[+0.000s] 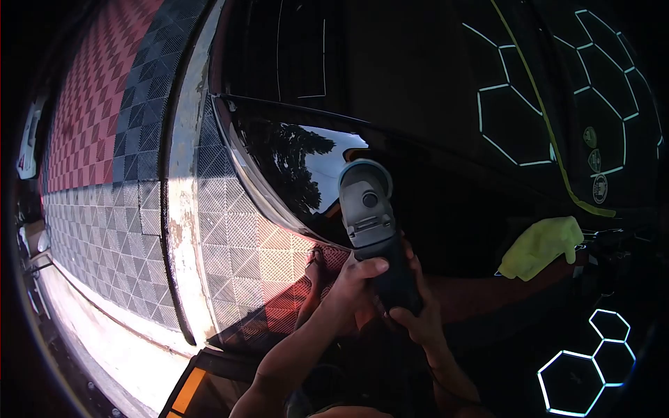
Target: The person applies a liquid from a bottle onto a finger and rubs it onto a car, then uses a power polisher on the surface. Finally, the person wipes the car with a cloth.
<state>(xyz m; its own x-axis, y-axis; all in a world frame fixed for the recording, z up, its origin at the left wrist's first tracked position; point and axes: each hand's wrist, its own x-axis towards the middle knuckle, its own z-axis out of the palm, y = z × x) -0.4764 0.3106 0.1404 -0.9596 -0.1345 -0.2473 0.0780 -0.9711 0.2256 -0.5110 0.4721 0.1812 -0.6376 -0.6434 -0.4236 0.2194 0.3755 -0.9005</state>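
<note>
A power polisher (380,254) with a grey head and a black body stands in the middle of the head view, its round pad over a glossy dark car panel (282,202). My left hand (355,282) is closed around the near side of the body, thumb laid across the top. Further back, my right hand (419,313) wraps the rear end from the other side, its thumb near the tail. Most of the pad's underside is hidden by the tool. Sky and a tree are mirrored in the panel beside the head.
A yellow-green cloth (542,247) lies on the car to the right. Beyond it, a yellow strip (547,132) runs along the dark bodywork. Hexagonal light outlines shine in glossy surfaces. Red and grey floor tiles (150,202) extend at left, crossed by a pale strip (185,230).
</note>
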